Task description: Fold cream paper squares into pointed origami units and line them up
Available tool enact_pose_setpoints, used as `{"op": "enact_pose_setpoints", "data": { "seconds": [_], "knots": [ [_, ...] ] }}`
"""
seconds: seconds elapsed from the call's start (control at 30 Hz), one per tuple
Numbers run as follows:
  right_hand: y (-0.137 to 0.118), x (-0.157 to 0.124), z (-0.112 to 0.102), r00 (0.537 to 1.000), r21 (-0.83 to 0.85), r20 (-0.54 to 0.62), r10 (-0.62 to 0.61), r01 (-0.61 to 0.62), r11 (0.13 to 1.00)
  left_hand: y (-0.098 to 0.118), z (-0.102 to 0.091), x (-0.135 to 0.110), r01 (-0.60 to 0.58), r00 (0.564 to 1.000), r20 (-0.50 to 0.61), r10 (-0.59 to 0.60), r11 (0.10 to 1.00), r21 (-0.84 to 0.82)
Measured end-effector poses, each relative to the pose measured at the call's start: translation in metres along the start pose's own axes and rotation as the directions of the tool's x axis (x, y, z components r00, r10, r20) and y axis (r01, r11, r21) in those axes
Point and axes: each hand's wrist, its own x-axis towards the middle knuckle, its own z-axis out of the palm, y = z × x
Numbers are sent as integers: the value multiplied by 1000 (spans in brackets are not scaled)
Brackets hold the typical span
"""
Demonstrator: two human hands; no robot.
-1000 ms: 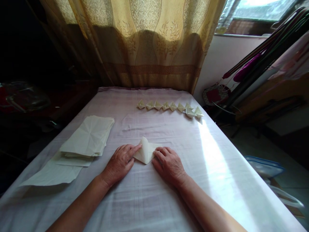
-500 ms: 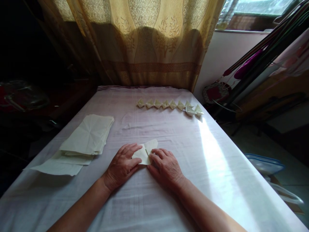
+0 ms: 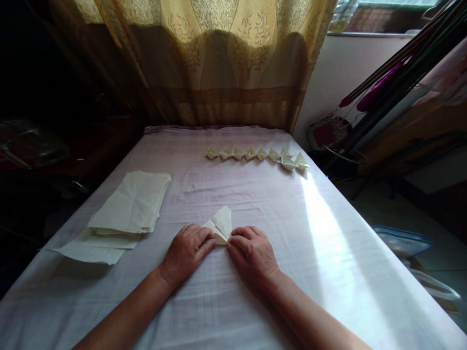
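Note:
Between my two hands, low over the cloth, is a folded piece of pale paper (image 3: 223,221) with a crease line across it and one point turned away from me. My left hand (image 3: 188,250) is closed, thumb and fingers pinching the paper's left lower edge. On the other side my right hand (image 3: 253,250) is closed too, its fingertips pinching the lower right corner. Some of the paper's near edge is hidden by the fingers. To the left lies a stack of pale, creased paper sheets (image 3: 133,204), a few lower ones sticking out toward me.
Several small folded paper shapes (image 3: 250,153) stand in a row at the far right of the cloth-covered surface (image 3: 175,311). A patterned curtain (image 3: 219,63) hangs behind. Past the right edge are a blue-rimmed plastic container (image 3: 401,240) and dark poles (image 3: 397,73).
The paper has turned so its point faces further away, and its near edge is folded up. My left fingers have closed in on it. The view has tipped down slightly.

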Motion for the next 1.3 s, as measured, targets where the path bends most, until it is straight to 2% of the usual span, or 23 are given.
{"op": "enact_pose_setpoints", "data": {
  "seconds": [0.1, 0.2, 0.43, 0.57, 0.67, 0.97, 1.2, 1.3],
  "knots": [
    [-2, 3, 2, 998, 15, -10, 55, -54, 998, -4, 5, -1, 40, 998, -42, -39, 999, 30],
    [-4, 4, 3, 996, 12, -22, 84, -84, 996, -6, 9, -1, 23, 996, -91, -17, 998, 60],
    [-7, 6, 7, 992, -44, -43, 120, -122, 992, 1, 9, -4, -147, 962, -195, 189, 967, 210],
    [-8, 7, 7, 990, -78, -31, 135, -137, 987, 7, 5, -7, -289, 929, -152, 337, 919, 269],
    [-8, 7, 7, 990, -75, -30, 141, -143, 987, 11, 5, -9, -342, 915, -125, 383, 903, 261],
    [-6, 7, 4, 989, -27, -6, 149, -149, 988, 13, 7, -14, -353, 925, -55, 376, 904, 242],
    [-1, 2, -4, 999, 24, 35, 27, -28, 999, 11, 9, -16, -331, 937, -39, 348, 915, 230],
    [-1, 1, -5, 999, 17, 43, 15, -16, 1000, 11, 9, -17, -317, 944, -13, 328, 921, 227]
  ]
}}
